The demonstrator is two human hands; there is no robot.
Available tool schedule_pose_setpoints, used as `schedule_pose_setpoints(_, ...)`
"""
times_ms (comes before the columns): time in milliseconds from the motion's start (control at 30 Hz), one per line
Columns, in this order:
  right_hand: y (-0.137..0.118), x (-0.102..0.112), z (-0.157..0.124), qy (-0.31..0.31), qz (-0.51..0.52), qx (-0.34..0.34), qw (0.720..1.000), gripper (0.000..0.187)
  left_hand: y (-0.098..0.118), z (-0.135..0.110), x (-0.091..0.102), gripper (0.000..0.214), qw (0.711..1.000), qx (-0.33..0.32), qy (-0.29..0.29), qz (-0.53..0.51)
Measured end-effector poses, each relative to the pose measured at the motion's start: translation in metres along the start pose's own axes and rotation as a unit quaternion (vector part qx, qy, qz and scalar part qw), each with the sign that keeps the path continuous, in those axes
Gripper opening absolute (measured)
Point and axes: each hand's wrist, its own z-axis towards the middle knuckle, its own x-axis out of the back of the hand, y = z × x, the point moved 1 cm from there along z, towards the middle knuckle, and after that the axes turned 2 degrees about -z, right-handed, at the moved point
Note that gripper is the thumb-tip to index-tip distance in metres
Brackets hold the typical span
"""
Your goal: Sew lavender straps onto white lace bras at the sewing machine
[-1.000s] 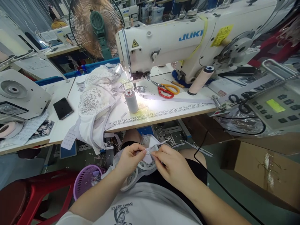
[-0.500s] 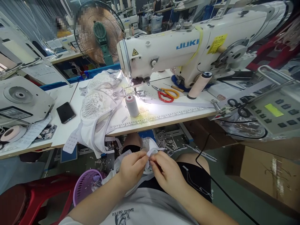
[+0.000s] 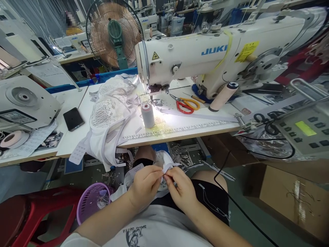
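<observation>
Over my lap, my left hand (image 3: 147,183) and my right hand (image 3: 181,187) meet fingertip to fingertip. Both pinch the edge of a white bra (image 3: 167,161), whose fabric spreads between my knees and partly under my left forearm. The exact bit between the fingertips is hidden. On the table, a pile of white lace bras (image 3: 109,113) hangs over the front edge. Beyond my hands stands a JUKI sewing machine (image 3: 180,61) with its lamp lit. A grey thread spool (image 3: 147,116) is upright in front of its needle.
Red-and-yellow-handled scissors (image 3: 187,104) and a pink thread cone (image 3: 223,97) lie near the machine base. A phone (image 3: 73,119) is at left. A purple basket (image 3: 86,202) and red stool (image 3: 51,209) stand low left, a cardboard box (image 3: 285,195) low right. A black cable (image 3: 244,207) hangs at right.
The view has shifted slightly, so the machine and table sit a little further right. My hands stay pinched on the fabric, with a white fold now standing up more between them.
</observation>
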Motion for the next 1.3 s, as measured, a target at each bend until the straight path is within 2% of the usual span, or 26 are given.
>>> schedule_pose_setpoints(367, 0.0009, -0.0016, 0.0037, -0.004, -0.003, 0.003, 1.0, 0.012, 0.0016, 0.0074, 0.0001, 0.019, 0.999, 0.044, 0.017, 0.023)
schedule_pose_setpoints(833, -0.0017, -0.0038, 0.0039, -0.002, 0.007, 0.006, 1.0, 0.013, -0.0012, 0.0055, 0.0006, 0.017, 0.997, 0.041, 0.036, 0.047)
schedule_pose_setpoints(1067, -0.0014, -0.0033, 0.0024, 0.002, 0.015, 0.014, 1.0, 0.015, -0.0025, 0.0048, 0.0011, 0.021, 0.998, 0.021, 0.032, 0.041)
schedule_pose_setpoints(1300, -0.0013, -0.0035, 0.001, 0.004, 0.011, 0.013, 1.0, 0.016, -0.0011, 0.0063, 0.0018, 0.019, 0.998, 0.031, 0.029, 0.036)
